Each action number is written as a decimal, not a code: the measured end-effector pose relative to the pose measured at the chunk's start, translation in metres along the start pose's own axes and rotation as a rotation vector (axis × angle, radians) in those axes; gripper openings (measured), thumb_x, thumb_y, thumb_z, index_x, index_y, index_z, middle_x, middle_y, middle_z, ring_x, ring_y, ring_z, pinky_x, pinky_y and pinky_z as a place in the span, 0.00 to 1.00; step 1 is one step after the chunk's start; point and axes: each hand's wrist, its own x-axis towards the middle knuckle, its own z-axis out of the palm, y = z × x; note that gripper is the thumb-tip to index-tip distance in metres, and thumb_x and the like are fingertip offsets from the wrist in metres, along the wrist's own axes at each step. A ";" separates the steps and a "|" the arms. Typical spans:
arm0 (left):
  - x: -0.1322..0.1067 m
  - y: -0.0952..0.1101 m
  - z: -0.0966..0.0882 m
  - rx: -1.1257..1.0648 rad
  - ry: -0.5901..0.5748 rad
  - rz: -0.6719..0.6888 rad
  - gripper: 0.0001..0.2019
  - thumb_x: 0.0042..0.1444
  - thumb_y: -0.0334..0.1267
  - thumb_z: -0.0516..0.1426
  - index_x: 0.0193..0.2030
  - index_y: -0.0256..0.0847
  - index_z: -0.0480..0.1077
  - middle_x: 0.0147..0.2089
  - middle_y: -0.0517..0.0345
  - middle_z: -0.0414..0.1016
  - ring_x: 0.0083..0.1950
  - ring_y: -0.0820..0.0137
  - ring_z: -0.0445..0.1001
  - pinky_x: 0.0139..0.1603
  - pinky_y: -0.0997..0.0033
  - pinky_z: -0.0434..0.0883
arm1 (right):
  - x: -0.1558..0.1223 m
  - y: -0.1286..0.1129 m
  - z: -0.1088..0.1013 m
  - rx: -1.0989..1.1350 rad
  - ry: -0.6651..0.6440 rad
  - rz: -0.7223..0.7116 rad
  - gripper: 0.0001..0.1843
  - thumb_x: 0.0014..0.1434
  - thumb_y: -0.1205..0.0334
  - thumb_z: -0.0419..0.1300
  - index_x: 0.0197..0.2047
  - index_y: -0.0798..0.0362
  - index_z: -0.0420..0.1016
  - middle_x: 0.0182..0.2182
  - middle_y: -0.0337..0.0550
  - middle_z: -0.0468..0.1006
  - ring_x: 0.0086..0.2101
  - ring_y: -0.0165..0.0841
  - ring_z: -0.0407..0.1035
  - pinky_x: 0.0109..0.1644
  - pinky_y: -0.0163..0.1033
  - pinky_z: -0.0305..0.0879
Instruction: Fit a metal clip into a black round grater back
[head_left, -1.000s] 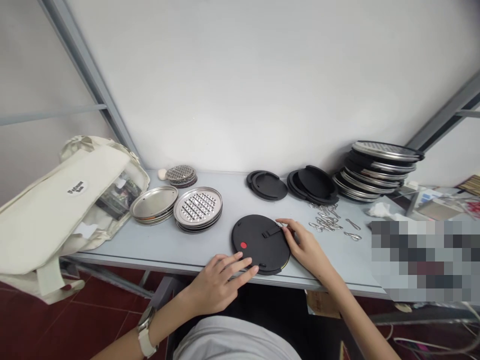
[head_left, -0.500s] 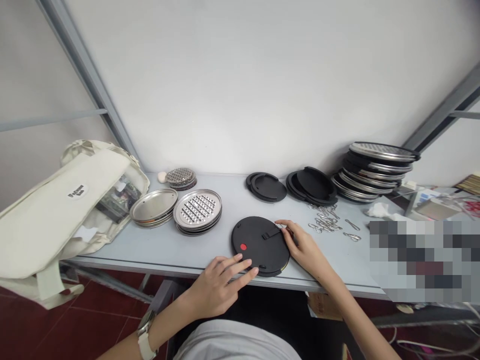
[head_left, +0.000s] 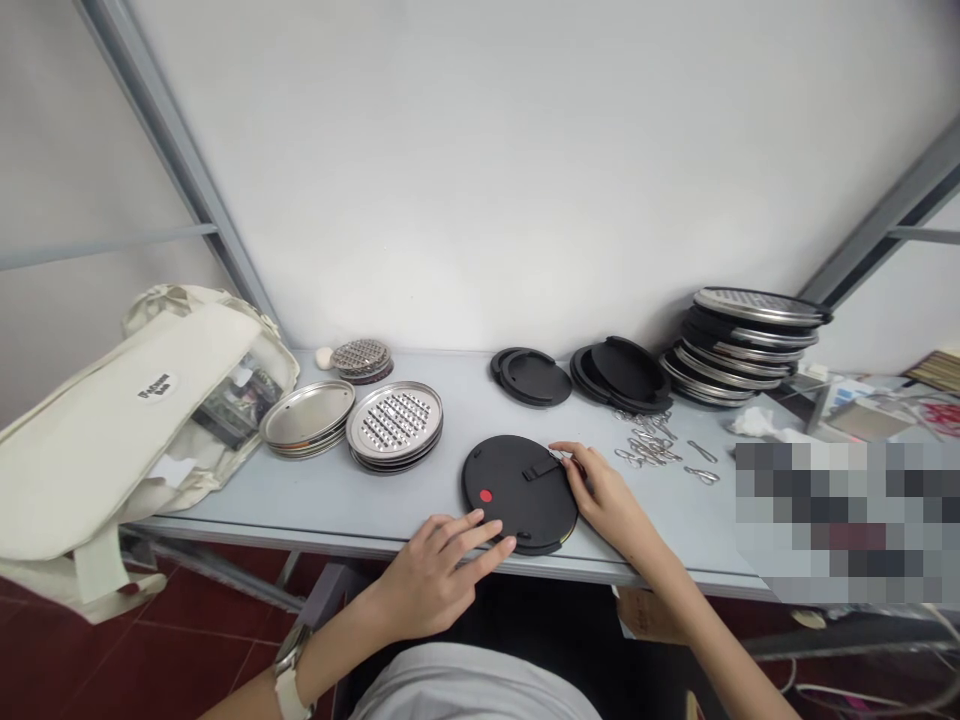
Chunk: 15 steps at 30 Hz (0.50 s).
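Note:
A round black plastic disc (head_left: 510,490) lies near the table's front edge, with a red dot and a raised slotted tab on its face. Fingers spread, my left hand (head_left: 446,565) rests its tips at the disc's near-left rim. My right hand (head_left: 600,495) is at the far-right rim beside the tab. Its thumb and index finger pinch a small metal wire clip (head_left: 556,454), mostly hidden by the fingers. Several similar looped wire clips (head_left: 651,447) lie loose to the right.
Stacked metal grater plates (head_left: 395,420) and plain metal plates (head_left: 310,413) stand left, near a smaller grater stack (head_left: 361,357). Black discs (head_left: 536,378) and black holders (head_left: 626,372) lie behind. A tall stack (head_left: 750,340) rises right. A cream bag (head_left: 127,430) hangs over the left edge.
The view has shifted very slightly. Both hands and the black disc stay in practically the same position.

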 end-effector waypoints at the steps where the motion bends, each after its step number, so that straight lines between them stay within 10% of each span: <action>1: 0.000 0.000 0.000 -0.001 0.001 0.000 0.31 0.60 0.30 0.53 0.70 0.44 0.54 0.65 0.52 0.63 0.67 0.60 0.58 0.59 0.64 0.63 | 0.000 0.000 0.000 -0.002 0.003 -0.001 0.16 0.69 0.58 0.44 0.52 0.50 0.68 0.35 0.46 0.74 0.38 0.39 0.71 0.43 0.44 0.68; 15: 0.002 0.000 -0.003 -0.048 0.016 0.002 0.30 0.61 0.28 0.51 0.70 0.43 0.54 0.65 0.52 0.63 0.68 0.60 0.57 0.59 0.63 0.61 | 0.000 0.002 -0.001 0.020 -0.020 -0.028 0.17 0.69 0.60 0.44 0.55 0.50 0.67 0.41 0.48 0.76 0.42 0.40 0.70 0.48 0.47 0.67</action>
